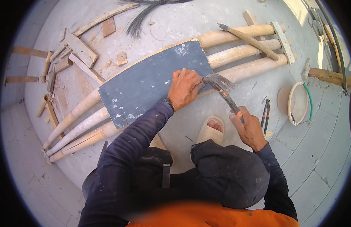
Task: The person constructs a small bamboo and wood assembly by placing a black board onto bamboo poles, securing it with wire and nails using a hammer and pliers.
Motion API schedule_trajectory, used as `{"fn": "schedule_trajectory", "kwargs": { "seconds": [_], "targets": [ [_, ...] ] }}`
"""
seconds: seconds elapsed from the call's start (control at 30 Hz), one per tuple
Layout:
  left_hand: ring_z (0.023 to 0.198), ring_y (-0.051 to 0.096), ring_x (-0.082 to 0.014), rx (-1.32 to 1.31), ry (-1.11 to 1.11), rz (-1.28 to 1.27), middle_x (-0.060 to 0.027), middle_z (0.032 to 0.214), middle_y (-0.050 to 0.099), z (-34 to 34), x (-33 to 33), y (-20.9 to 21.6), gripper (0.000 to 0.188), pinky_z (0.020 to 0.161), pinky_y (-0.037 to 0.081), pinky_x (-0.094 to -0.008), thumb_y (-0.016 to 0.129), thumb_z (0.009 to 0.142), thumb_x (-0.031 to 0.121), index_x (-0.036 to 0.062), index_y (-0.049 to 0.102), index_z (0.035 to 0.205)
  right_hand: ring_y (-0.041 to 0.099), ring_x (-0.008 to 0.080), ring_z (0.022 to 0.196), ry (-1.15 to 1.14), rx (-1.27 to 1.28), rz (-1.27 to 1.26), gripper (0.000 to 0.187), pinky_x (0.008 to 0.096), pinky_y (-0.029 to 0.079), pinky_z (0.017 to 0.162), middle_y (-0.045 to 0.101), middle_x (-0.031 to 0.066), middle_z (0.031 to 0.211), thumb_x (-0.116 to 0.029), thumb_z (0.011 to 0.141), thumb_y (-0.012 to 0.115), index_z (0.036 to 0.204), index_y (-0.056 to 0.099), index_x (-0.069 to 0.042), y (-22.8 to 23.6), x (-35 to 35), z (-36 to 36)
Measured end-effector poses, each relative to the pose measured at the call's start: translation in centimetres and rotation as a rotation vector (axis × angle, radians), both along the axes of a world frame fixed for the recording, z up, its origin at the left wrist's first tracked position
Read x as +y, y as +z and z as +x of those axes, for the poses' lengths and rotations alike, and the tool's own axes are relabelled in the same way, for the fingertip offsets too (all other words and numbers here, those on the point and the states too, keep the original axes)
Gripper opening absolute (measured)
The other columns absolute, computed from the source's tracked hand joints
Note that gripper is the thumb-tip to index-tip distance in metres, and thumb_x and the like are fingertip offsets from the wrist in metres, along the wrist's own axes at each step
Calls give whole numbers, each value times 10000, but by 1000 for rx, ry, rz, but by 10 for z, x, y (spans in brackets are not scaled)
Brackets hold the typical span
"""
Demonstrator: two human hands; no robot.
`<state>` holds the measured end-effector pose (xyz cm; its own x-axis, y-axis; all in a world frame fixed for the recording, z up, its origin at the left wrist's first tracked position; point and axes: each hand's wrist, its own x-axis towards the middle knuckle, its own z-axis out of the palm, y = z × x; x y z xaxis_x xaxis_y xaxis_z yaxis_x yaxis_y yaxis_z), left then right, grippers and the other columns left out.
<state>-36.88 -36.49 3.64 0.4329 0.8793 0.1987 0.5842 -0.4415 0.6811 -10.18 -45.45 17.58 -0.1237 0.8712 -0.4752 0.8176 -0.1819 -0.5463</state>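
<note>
My right hand (248, 128) grips the dark, orange-marked handle of a claw hammer (229, 101). The hammer's head is beside my left hand (185, 89), at the near right edge of a blue-grey board (145, 81). My left fingers are bent and bunched together on the board; whatever they may pinch is hidden. Beneath the board run three long round wooden poles (78, 126), sticking out on both sides. A pale crosspiece (283, 42) spans their right ends, and their left ends meet close together. Across the right part lies a wooden-handled tool with a dark pointed tip (253, 42).
Pincers (265, 116) lie on the floor right of my right hand, near a bucket (294, 104) with a green edge. Wood offcuts (78, 49) are scattered at the far left. A bundle of dark wire (143, 19) lies beyond the board. My sandalled feet (211, 130) are close to the board.
</note>
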Motion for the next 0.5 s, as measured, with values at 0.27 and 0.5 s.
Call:
{"fn": "schedule_trajectory", "kwargs": {
  "seconds": [0.27, 0.5],
  "targets": [
    [1110, 582, -247, -32, 10, -27, -6, 1067, 659, 1, -2, -1, 129, 1006, 361, -436, 702, 971, 135, 166, 748, 1088, 741, 357, 743, -153, 196, 162, 372, 415, 554, 707, 738, 191, 847, -354, 1066, 666, 1203, 645, -8, 26, 5, 2],
    [1093, 574, -253, 10, 9, 6, -6, 1085, 672, 0, -1, -5, 137, 1012, 359, -438, 702, 977, 131, 159, 736, 1107, 682, 278, 651, 4, -15, -70, 350, 395, 491, 623, 660, 159, 720, -360, 1069, 664, 1097, 631, -13, 1, 8, 8]
  ]
}}
